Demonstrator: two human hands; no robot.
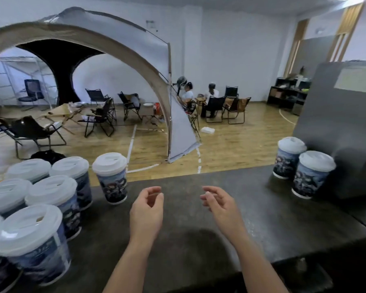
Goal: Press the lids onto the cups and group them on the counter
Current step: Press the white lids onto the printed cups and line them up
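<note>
Several printed paper cups with white lids stand grouped at the left of the dark counter (188, 229); the nearest of them (33, 242) is at the front left. One lidded cup (112, 178) stands a little apart, at the right edge of that group. Two more lidded cups (290, 158) (312, 174) stand together at the far right. My left hand (147, 210) and my right hand (221, 205) hover over the middle of the counter, palms facing each other. Both have loosely curled fingers and hold nothing.
A tall grey box-like unit (342, 127) rises at the counter's right end, just behind the two cups. Beyond the counter lies a wooden floor with a grey tent (114, 49), folding chairs and two seated people (199, 96).
</note>
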